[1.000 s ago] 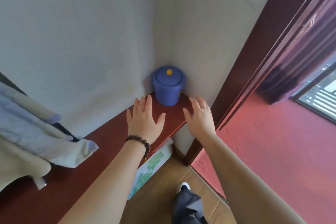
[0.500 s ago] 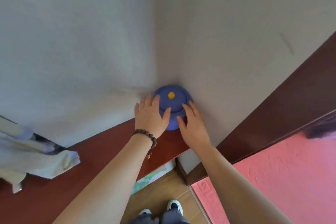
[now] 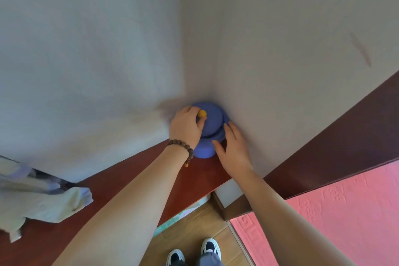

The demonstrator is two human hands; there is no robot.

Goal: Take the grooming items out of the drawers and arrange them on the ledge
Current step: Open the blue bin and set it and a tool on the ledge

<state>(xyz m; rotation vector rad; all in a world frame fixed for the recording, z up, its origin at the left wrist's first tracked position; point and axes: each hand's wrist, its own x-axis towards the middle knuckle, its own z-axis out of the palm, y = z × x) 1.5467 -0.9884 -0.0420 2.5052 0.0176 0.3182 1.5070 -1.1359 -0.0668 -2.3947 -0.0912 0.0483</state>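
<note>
Already the blue pot [image 3: 207, 134] stands upright at the far end of the ledge [image 3: 194, 175], tucked into the corner where the two walls meet. Its axis runs straight up, and its yellow knob [image 3: 202, 113] sits at the centre of the lid [image 3: 212, 120]. The left hand [image 3: 185, 127] lies on the lid from the pot's left, thumb and forefinger pinching the knob. The right hand [image 3: 234, 150] rests flat against the pot's right flank, fingers straight, gripping nothing. The left hand is therefore the nearer to the knob, and the lid would likely lift straight up while the right steadies the pot.
</note>
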